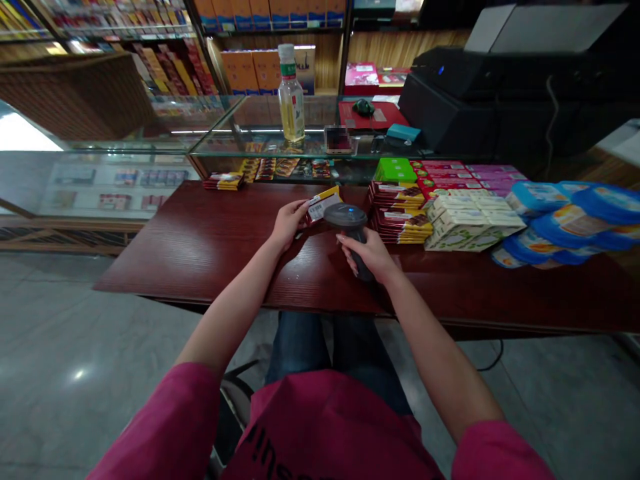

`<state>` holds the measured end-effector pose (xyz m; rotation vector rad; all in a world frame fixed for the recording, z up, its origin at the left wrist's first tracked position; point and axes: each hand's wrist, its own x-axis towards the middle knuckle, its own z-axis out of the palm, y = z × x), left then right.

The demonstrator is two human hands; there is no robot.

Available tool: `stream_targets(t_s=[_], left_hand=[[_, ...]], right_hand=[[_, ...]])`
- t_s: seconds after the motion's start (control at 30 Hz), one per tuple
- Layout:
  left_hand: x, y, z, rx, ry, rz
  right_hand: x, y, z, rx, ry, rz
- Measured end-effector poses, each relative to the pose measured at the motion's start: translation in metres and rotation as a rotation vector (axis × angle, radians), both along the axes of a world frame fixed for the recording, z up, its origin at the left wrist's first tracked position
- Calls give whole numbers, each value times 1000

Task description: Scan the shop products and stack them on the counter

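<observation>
My left hand [290, 223] grips a chocolate bar [323, 204] in a yellow and dark red wrapper, its pale label side turned up. Wrapped around the handle of a dark barcode scanner [346, 216] is my right hand [367, 253]. The scanner's head, with a small blue light on top, is beside the bar and close to it. Just right of the scanner stand two stacks of similar bars [403, 227]. A smaller pile of such bars [223, 181] lies at the counter's far left edge.
On the dark red wooden counter [215, 247], cream boxes [470, 223], a green box [395, 170], red boxes [445, 177] and blue-lidded tubs [565, 223] stand to the right. Behind is a glass case [225, 143] with a bottle [291, 100] and a mouse [363, 107] on top.
</observation>
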<state>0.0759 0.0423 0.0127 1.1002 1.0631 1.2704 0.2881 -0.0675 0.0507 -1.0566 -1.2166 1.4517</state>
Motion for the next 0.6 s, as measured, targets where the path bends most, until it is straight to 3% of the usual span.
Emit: stream_targets(t_s=[0.3, 0.4, 0.5, 0.6], left_hand=[[1, 1, -5, 30, 38, 3], [-6, 8, -6, 120, 117, 61], [-35, 19, 1, 326, 271, 201], [-90, 27, 12, 496, 514, 330]], right_hand=[[3, 2, -1, -1, 12, 6], [3, 1, 2, -29, 14, 18], [3, 2, 6, -50, 1, 57], [3, 3, 8, -48, 12, 65]])
